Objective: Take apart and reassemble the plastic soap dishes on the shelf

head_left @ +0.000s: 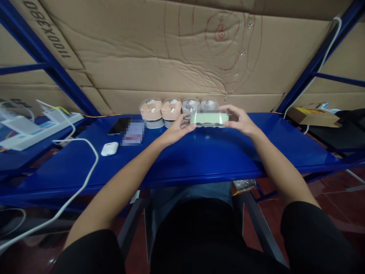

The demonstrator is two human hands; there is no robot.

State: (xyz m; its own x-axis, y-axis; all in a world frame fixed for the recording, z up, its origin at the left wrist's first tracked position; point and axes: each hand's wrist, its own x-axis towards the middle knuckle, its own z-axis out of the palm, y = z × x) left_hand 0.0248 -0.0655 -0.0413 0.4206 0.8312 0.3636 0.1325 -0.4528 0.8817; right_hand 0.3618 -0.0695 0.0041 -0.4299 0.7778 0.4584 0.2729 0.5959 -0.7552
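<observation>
Grasping opposite ends of an oblong, pale green container, the left hand and right hand hold it just right of the frame's center, over the blue table; it looks glossy, round-cornered, slightly blurred.

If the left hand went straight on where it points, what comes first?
The pale green box, which the left hand grips at one end; past that, probably a grey container, though depth is unclear.

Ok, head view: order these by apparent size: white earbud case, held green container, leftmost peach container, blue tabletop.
1. Blue tabletop
2. Green container and leftmost peach container: too close to rank
3. White earbud case
</observation>
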